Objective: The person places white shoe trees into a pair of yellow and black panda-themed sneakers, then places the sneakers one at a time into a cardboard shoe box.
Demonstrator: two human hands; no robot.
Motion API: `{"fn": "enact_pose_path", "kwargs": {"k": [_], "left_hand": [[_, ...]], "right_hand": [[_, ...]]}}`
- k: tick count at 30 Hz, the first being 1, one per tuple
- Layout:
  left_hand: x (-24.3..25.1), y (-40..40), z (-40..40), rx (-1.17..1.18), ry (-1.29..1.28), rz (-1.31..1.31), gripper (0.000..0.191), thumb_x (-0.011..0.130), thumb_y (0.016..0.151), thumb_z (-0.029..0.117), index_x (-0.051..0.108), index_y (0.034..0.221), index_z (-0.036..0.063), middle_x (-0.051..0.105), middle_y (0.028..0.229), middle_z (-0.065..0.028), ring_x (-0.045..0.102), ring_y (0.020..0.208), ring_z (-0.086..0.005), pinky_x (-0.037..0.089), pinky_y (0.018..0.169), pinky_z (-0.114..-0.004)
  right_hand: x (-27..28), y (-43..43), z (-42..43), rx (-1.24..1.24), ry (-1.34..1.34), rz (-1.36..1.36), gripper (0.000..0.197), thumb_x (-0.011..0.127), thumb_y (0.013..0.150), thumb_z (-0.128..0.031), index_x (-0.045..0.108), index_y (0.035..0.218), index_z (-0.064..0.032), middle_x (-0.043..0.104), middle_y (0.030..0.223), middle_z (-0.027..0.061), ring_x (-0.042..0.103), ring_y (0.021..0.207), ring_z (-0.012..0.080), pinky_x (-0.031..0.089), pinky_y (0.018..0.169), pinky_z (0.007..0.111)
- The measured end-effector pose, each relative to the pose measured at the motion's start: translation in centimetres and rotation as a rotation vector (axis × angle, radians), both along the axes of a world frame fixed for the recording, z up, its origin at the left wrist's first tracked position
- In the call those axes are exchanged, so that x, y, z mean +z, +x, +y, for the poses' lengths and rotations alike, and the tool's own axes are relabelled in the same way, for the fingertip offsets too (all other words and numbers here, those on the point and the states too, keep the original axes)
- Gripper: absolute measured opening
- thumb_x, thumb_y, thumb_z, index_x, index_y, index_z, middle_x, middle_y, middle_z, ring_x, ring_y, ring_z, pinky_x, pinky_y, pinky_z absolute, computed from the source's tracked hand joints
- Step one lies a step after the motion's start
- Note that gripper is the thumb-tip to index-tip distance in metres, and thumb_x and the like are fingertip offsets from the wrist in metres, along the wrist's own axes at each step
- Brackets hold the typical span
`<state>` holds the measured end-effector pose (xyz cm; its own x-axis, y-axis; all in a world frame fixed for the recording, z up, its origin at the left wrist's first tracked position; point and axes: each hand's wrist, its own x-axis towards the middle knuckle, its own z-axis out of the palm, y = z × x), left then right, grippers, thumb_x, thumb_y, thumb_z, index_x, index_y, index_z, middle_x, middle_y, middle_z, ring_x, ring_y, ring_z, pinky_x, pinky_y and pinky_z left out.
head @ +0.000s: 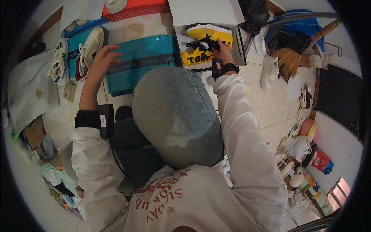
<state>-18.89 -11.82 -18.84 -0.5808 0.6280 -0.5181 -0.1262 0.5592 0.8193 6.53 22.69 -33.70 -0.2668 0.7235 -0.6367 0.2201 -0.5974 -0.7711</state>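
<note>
My right hand (224,53) rests on yellow and black sneakers (210,34) that lie inside an open shoe box (241,55) with its pale lid raised at the back. Whether the fingers grip a shoe or only touch it, I cannot tell. My left hand (107,60) is held with its fingers apart over the left edge of a closed teal shoe box (139,71), with nothing in it. To its left, a cream sneaker with dark red trim (89,49) leans on a second teal box (74,45); a white and blue sneaker (59,63) is beside that box.
A red box (139,10) with a white shoe on it is at the back. White shoes (269,72) stand on the tiled floor near a straw broom (287,61) at right. More shoes and a plastic bag (299,147) lie along the right wall. A grey sheet (29,92) spreads at left.
</note>
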Motion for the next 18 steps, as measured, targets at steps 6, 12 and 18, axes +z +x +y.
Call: {"fn": "enact_pose_path", "kwargs": {"k": [6, 12, 18], "left_hand": [[0.5, 0.5, 0.4, 0.003, -0.005, -0.012, 0.027, 0.042, 0.08, 0.024, 0.046, 0.104, 0.0111, 0.054, 0.094, -0.0047, 0.055, 0.078, -0.0129, 0.038, 0.067, -0.024], [-0.1, 0.2, 0.0, -0.014, -0.018, 0.006, 0.027, 0.042, 0.08, 0.023, 0.046, 0.104, 0.0116, 0.055, 0.092, -0.0036, 0.055, 0.077, -0.0115, 0.038, 0.067, -0.023], [0.5, 0.5, -0.2, -0.008, -0.034, 0.021, 0.028, 0.042, 0.079, 0.023, 0.046, 0.104, 0.0113, 0.055, 0.091, -0.0024, 0.054, 0.076, -0.0114, 0.038, 0.066, -0.022]], "right_hand": [[-0.2, 0.3, -0.4, 0.027, 0.159, 0.079, 0.039, 0.064, 0.067, -0.019, 0.037, 0.094, -0.0087, 0.048, 0.09, 0.0077, 0.049, 0.085, 0.0191, 0.045, 0.057, 0.029], [0.3, -1.8, -0.9, 0.057, 0.277, 0.058, 0.037, 0.065, 0.065, -0.013, 0.04, 0.092, -0.0042, 0.051, 0.087, 0.0075, 0.051, 0.077, 0.0178, 0.043, 0.059, 0.027], [-3.5, -0.7, 1.5, 0.125, 0.394, -0.175, 0.043, 0.065, 0.064, -0.018, 0.044, 0.094, 0.0033, 0.053, 0.089, 0.0121, 0.053, 0.076, 0.0209, 0.041, 0.067, 0.028]]}}
